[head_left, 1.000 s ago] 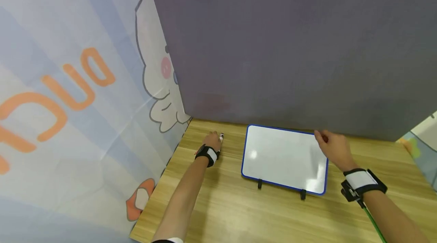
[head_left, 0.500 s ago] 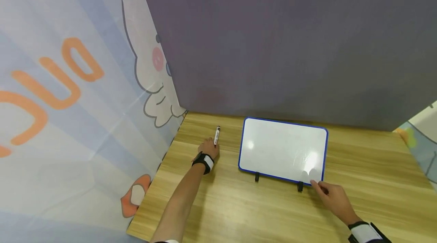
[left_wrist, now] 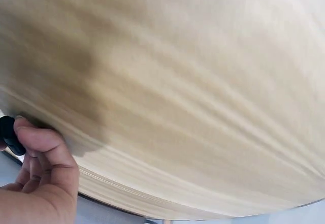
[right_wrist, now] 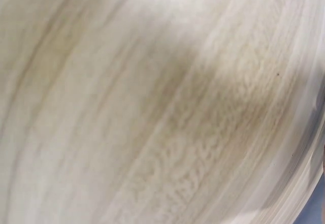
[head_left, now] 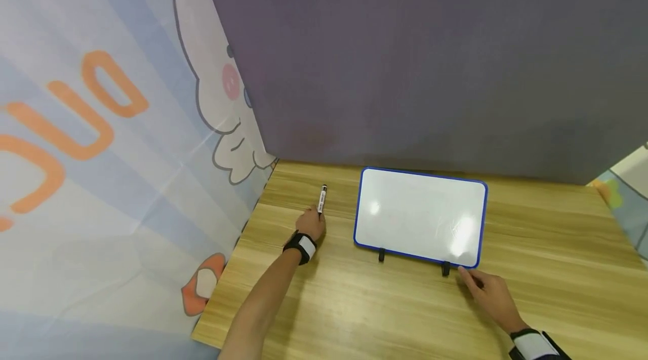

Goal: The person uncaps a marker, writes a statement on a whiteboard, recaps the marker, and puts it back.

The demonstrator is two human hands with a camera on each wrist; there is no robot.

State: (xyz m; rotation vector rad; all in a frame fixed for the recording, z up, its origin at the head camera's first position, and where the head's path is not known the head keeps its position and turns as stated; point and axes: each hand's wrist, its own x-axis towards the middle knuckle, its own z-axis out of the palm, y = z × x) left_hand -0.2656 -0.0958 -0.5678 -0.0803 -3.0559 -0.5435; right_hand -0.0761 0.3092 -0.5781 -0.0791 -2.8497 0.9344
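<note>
A marker [head_left: 322, 199] with a white barrel lies at the left of the wooden table. My left hand [head_left: 310, 223] pinches its near end. In the left wrist view, the thumb and curled fingers of the left hand [left_wrist: 48, 158] meet around the marker's black end [left_wrist: 10, 135]. To the right stands a blue-framed whiteboard [head_left: 415, 214] with a blank white face and black feet [head_left: 445, 269] at its lower edge. My right hand [head_left: 493, 296] is at the board's lower right corner, fingers loosely bent, fingertips right at the frame. The right wrist view shows mostly tabletop.
A tall dark grey panel [head_left: 405, 62] rises behind the wooden table [head_left: 354, 309]. On the left hangs a pale blue printed curtain [head_left: 152, 191] along the table's side edge. Another printed cloth [head_left: 620, 208] shows at the far right.
My right hand has come down from the board's upper right corner to its lower right corner. The left hand has drawn back along the marker to its near end. The head view has shifted slightly.
</note>
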